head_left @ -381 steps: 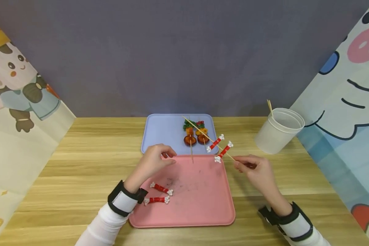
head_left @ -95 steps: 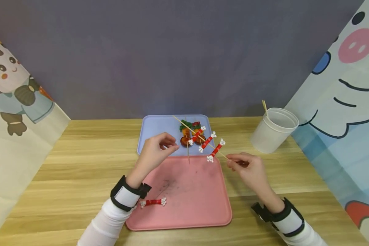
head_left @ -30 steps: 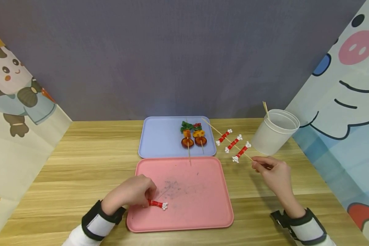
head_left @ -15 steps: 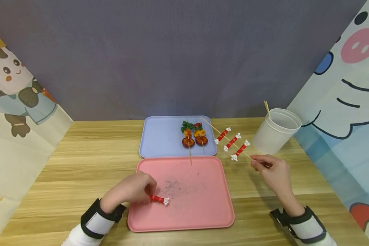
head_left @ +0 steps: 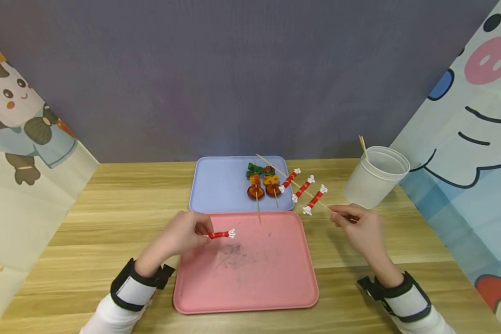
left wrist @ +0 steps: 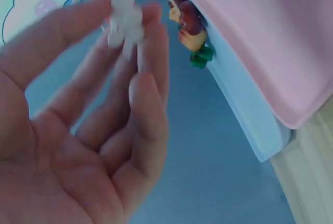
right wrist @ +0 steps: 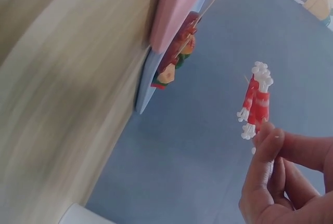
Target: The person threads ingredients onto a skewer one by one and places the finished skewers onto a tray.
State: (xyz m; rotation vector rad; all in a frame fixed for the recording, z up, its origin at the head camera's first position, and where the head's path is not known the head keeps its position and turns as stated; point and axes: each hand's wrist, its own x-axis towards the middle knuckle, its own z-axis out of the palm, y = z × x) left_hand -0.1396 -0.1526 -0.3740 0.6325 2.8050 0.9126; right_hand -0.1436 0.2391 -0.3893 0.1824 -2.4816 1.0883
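Note:
My left hand point(head_left: 183, 234) pinches a red-wrapped enoki roll point(head_left: 222, 234) above the left side of the pink tray point(head_left: 250, 297). Its white clustered tips point(left wrist: 126, 18) show between thumb and fingers in the left wrist view. Over to the right, my right hand point(head_left: 361, 227) pinches the lower end of a bamboo skewer point(head_left: 271, 164). Three like enoki rolls are threaded on that skewer, the nearest roll point(head_left: 316, 200) close to the fingers. The skewer slants up and left, its bare tip over the blue tray point(head_left: 217, 185).
Two finished-looking skewers lie on the blue tray, with mushroom slices point(head_left: 255, 192), yellow pieces point(head_left: 271, 180) and green pieces point(head_left: 254, 170). A white bucket point(head_left: 371, 183) with several thin sticks point(head_left: 362, 144) stands at the right. A grey wall point(head_left: 242, 83) closes the back.
My left hand has picked the last roll off the pink tray and raised it forward. My right hand has shifted left with the skewer, which gained a third roll since the earliest frame.

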